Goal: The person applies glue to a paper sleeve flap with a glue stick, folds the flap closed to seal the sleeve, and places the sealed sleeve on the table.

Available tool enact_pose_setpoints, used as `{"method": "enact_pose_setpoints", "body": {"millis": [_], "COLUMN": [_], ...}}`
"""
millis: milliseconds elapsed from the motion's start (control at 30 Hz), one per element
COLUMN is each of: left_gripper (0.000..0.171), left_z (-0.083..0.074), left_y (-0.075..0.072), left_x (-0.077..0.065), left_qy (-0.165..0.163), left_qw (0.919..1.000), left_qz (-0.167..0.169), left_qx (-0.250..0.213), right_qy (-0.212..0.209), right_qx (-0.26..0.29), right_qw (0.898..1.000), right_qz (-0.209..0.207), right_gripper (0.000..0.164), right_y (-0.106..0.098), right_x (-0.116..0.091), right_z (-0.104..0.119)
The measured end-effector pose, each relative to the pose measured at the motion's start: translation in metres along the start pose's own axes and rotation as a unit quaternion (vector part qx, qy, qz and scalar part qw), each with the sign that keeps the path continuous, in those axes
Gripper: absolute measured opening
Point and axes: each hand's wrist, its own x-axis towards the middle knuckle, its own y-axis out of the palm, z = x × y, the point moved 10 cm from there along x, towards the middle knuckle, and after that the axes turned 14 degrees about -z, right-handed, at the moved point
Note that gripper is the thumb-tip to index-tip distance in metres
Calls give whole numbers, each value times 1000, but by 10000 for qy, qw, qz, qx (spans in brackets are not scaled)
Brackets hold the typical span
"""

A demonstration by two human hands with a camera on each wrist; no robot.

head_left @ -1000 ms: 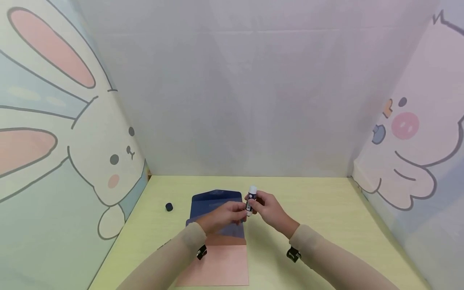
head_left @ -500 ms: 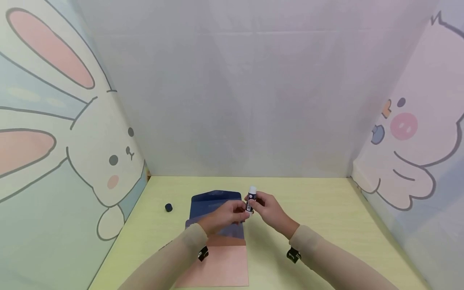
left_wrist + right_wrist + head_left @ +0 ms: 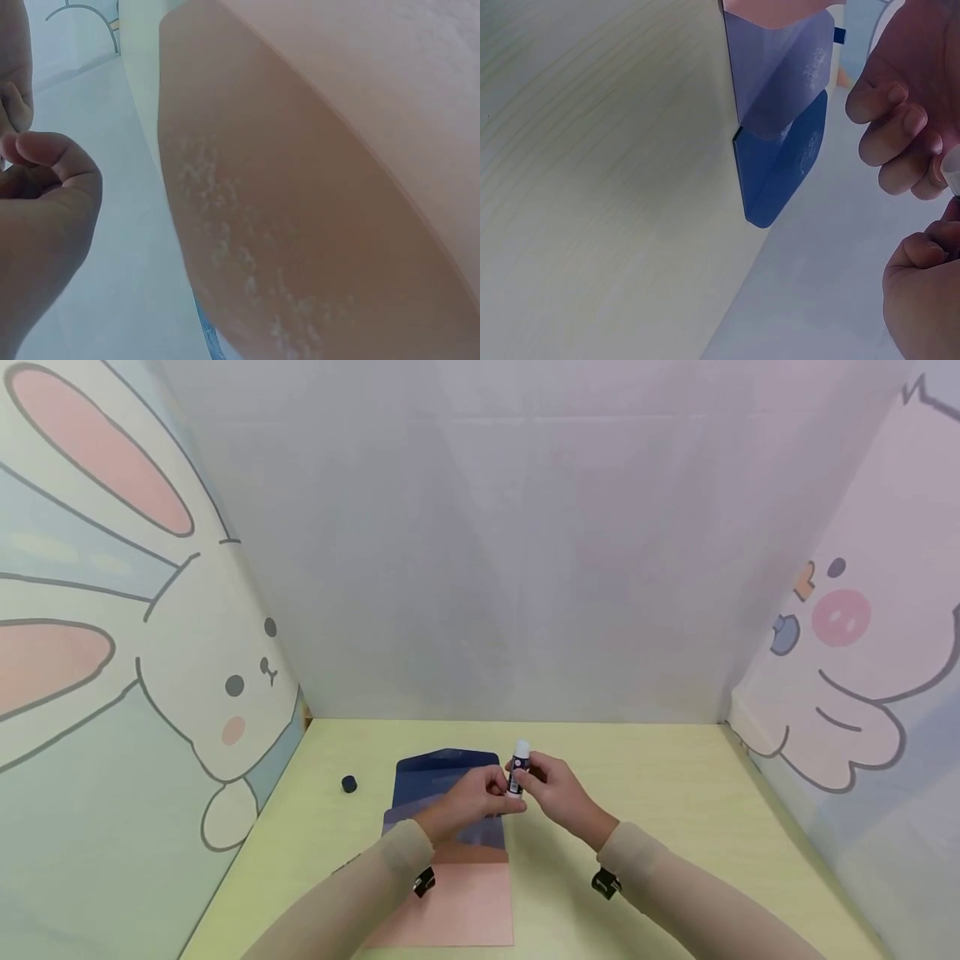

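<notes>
A glue stick (image 3: pixel 519 767) with a dark label and white ends stands nearly upright between the hands, its cap off. My right hand (image 3: pixel 561 793) grips its barrel between thumb and fingers. At the white base, my left hand (image 3: pixel 468 800) has curled fingers and a thumb pinching from below; in the right wrist view that contact is partly cut off. Beneath the left forearm lie a dark blue envelope (image 3: pixel 427 783), a purple-blue envelope (image 3: pixel 483 835) and a pink envelope (image 3: pixel 461 906), overlapping with flaps raised. White glue smears mark the pink envelope's flap (image 3: pixel 232 187).
A small dark cap (image 3: pixel 348 784) rests on the pale yellow table (image 3: pixel 660 793) at the left. Cartoon-printed walls (image 3: pixel 217 735) flank both sides, with a grey-white cloth (image 3: pixel 510 568) at the back. A small dark object sits on each sleeve's wrist.
The left thumb has moved right across the glue stick's base, while its fingers have shifted slightly upward. The right hand still holds the barrel in the same place.
</notes>
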Motion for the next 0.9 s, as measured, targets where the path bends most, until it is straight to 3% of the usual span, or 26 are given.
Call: {"method": "enact_pose_setpoints", "body": {"millis": [267,533,700,900], "left_gripper": [37,36,40,31], "left_z": [5,-10,-9,-5], "left_y": [-1,-13,-37,-80], "left_x": [-6,1,6,2], "left_qy": [-124,103,198,450], "left_qw": [9999,9993,9962,9806], "left_qz": [-23,99,-57,-353], "left_qx": [-39,332,851,1876], "right_qy": [14,-156,-55,131], "right_qx": [-50,20,-20,149], "right_qw": [10000,9999,9999,9996], "right_qz": [7,-37,-138,-215], "right_gripper": [24,28,31,31], "right_y": [3,-6,-14,-22], "right_x": [-3,6,7,1], "right_z": [0,17,17,14]}}
